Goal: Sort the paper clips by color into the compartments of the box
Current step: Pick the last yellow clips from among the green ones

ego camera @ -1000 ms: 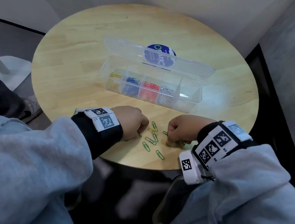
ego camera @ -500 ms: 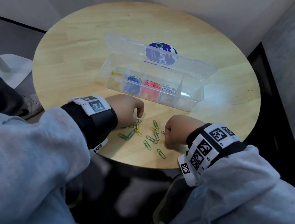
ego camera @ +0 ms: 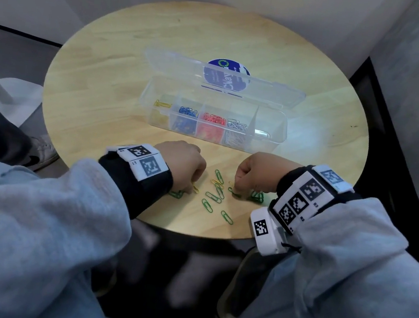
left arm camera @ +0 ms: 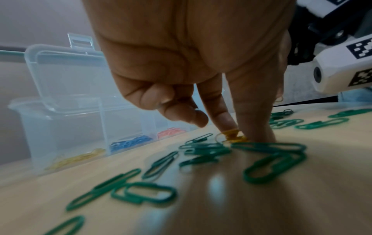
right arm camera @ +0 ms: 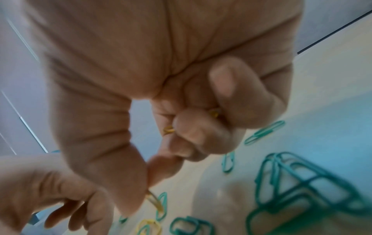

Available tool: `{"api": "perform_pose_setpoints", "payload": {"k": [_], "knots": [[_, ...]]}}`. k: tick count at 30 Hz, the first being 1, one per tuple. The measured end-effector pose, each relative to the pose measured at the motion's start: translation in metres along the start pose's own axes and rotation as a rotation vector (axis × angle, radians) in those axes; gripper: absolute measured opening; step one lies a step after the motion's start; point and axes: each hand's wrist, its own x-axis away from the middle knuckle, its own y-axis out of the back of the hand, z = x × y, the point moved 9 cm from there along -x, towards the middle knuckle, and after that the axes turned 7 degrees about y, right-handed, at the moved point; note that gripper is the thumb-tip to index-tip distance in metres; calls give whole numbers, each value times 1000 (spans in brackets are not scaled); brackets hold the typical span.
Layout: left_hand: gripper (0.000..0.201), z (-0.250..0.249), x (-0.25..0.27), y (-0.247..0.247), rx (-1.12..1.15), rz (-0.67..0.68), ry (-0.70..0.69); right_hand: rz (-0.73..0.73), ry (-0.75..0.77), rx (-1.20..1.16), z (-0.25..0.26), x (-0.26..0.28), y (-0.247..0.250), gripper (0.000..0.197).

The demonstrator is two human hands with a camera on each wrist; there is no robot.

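A clear plastic box point(ego camera: 273, 137) stands open mid-table, with yellow point(ego camera: 160, 104), blue point(ego camera: 188, 112), red point(ego camera: 212, 119) and silver clips point(ego camera: 237, 125) in separate compartments; its right end compartment looks empty. Loose green clips point(ego camera: 207, 205) and a few yellow ones point(ego camera: 217, 182) lie near the table's front edge. My left hand point(ego camera: 193, 189) reaches down among them, and its thumb and forefinger pinch a yellow clip point(left arm camera: 233, 135) against the table. My right hand point(ego camera: 236, 189) holds yellow clips point(right arm camera: 213, 112) in its curled fingers while its thumb and forefinger pinch another yellow clip point(right arm camera: 154, 202).
The round wooden table point(ego camera: 100, 84) stands close to walls at the back and right. The box's lid point(ego camera: 214, 76) leans open behind it, over a blue round sticker point(ego camera: 226, 76). A tangled bunch of green clips point(ego camera: 257, 196) lies under my right hand.
My left hand rose slightly toward the box half a second ago and has come back down onto a yellow clip. The right hand has stayed over the clips, shifting only a little.
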Motion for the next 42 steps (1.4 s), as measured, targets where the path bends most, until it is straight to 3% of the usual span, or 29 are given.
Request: {"api": "perform_pose_setpoints", "payload": {"k": [8,13,18,23,27,31,33,37,42], "knots": [[6,-5,-3,-10,38,67,1,10,-3,-29,5,-1,-5,16],[15,-5,-4,-13,62,88,5,-10,2,-67,6,-3,0,11],[12,-17,-1,-5,30,31,-89,-52,34,-447,2,-7,9,25],[15,-17,-1,-5,28,39,-53,-77,-9,-775,-5,-11,8,21],[13,-14,-2,-6,68,48,6,-18,-80,-864,-7,-11,-2,26],[27,-11,-2,-10,91,88,53,-4,-94,-909,-3,-10,-4,22],[27,-12,-2,-10,82,102,58,-16,-93,-795,-4,-11,-5,19],[22,-13,-1,-11,55,108,46,-23,28,-130,7,-13,0,20],[12,-4,5,-4,187,64,24,-62,89,42,25,-18,-1,12]]}}
